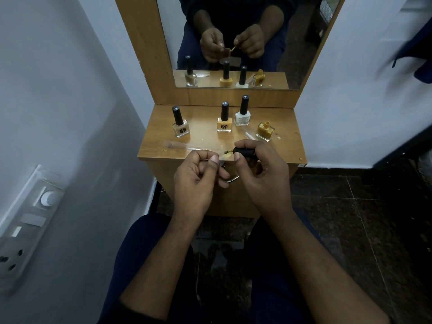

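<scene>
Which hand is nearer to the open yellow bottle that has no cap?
Right. The right hand, holding the black brush cap, is just in front of the open yellow bottle, apart from it. The left hand is farther, left of the cap.

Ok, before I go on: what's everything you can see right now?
beige nail polish bottle: 1, black cap, tabletop left
orange-yellow nail polish bottle: 1, black cap, middle
white nail polish bottle: 1, black cap, right of middle, further back
open nail polish bottle: 1, mustard, uncapped, far right
plastic sheet: 1, clear, tabletop front
dressing table: 1, wood-brown
mirror: 1, wood-framed, above the tabletop
drawer handle: 1, metal, below the tabletop edge
switchboard: 1, grey-white, left wall
brush cap: 1, black, yellow-tipped brush
small pale piece: 1, pale yellow, unidentifiable
left hand: pinches the piece
right hand: holds the brush cap
</scene>
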Motion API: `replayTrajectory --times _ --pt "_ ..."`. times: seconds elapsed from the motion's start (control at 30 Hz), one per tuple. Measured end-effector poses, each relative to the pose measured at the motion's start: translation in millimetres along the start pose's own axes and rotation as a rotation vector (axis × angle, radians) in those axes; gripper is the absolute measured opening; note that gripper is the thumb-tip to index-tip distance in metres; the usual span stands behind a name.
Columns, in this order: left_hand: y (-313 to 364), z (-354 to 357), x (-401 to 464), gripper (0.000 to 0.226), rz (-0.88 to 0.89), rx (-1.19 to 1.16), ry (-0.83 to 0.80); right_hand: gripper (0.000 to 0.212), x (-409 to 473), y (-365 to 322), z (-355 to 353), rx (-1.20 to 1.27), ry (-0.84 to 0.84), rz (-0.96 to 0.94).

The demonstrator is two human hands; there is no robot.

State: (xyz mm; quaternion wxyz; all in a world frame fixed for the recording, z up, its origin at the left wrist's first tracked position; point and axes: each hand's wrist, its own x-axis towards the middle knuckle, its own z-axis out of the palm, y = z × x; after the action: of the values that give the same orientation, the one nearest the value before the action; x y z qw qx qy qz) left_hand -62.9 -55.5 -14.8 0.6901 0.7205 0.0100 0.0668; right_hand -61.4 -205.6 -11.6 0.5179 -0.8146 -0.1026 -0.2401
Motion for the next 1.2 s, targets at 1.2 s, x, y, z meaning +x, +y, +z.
replayTrajectory --times 1.2 --pt "1.8 -1.1 0.4 0.015 -0.043 -0.01 -0.022 0.02 0.0 -1.7 -0.2 -0.036 -0.05 -0.071"
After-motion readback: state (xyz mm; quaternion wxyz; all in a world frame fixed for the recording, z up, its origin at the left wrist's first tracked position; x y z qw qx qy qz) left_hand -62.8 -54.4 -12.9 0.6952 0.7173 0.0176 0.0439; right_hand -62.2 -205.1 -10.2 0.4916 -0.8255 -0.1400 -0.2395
